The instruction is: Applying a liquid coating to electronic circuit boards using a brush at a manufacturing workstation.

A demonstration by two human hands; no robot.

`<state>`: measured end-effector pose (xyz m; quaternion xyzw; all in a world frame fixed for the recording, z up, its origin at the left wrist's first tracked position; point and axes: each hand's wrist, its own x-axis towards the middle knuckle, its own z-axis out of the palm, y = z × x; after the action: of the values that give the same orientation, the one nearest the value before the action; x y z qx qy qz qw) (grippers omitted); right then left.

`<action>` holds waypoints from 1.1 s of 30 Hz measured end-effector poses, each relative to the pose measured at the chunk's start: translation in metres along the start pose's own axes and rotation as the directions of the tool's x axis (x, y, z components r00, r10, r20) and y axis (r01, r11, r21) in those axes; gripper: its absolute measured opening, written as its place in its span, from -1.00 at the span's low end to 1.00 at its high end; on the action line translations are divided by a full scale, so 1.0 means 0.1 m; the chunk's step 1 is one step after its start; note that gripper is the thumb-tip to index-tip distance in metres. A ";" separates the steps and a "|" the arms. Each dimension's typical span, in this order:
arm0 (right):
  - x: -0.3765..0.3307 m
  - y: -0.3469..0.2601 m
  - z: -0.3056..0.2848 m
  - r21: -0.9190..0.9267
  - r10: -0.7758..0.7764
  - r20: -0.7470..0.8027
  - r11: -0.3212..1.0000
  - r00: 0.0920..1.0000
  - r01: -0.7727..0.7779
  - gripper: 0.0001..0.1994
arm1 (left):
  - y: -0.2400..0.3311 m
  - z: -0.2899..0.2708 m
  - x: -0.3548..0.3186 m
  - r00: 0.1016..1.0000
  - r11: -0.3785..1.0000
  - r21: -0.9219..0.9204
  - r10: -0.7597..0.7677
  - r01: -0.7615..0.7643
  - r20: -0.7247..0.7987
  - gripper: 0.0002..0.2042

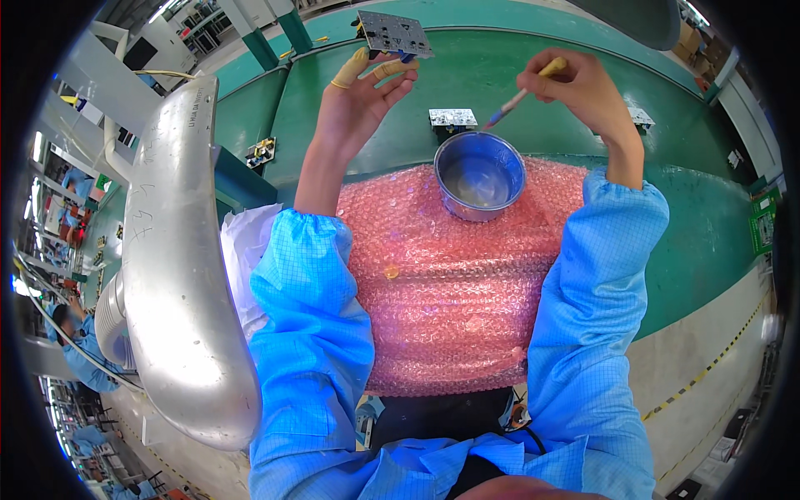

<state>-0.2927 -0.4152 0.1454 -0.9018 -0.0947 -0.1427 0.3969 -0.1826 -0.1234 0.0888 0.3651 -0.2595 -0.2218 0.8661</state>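
Green conveyor belt [500, 75] runs across the far side of the bench, and nearer to me a sheet of pink bubble wrap [450, 283] covers the work area; on its far edge stands 1 round metal bowl [481, 175] with a little pale liquid in the bottom. I see my left hand [358, 96] raised above the belt; it wears yellow finger cots [350, 68] and it pinches a grey circuit board [396, 33] by the lower edge, thumb against the fingers, so the board is held up in the air, tilted, well apart from the bowl. My right hand [579, 87] is closed around a small brush [521, 93] with a yellowish handle; the handle sits between thumb and fingers, and the bluish tip points down to the left, just above the rim of the bowl, I cannot tell if it touches. 2 more small boards [452, 118] lie on the belt behind the bowl; both sleeves [312, 317] are light blue; on my left a big silver duct [179, 250] bends down beside the bench.
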 end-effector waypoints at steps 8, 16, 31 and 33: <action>0.06 0.22 0.14 0.199 0.051 0.075 0.978 0.996 -0.065 -0.75 | -0.08 0.02 0.00 0.999 0.999 -0.054 0.000 0.002 0.032 -0.57; 0.07 0.50 -0.09 0.055 0.131 -0.028 0.990 0.991 -0.129 -0.79 | -0.13 0.07 -0.01 0.999 0.999 -0.034 0.012 -0.011 0.039 -0.54; 0.14 -0.26 0.39 0.836 0.092 -0.318 0.497 0.944 0.233 -0.81 | -0.30 0.24 -0.02 0.993 0.999 0.051 -0.002 -0.004 0.119 -0.55; 0.13 -0.30 0.41 0.841 0.090 -0.310 0.491 0.946 0.229 -0.83 | -0.30 0.26 -0.03 0.992 0.999 0.042 0.019 -0.024 0.122 -0.55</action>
<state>-0.2811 -0.3639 0.1436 -0.5391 -0.1263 -0.2327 0.7995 -0.2066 -0.1536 0.0810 0.3667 -0.3205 -0.2285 0.8430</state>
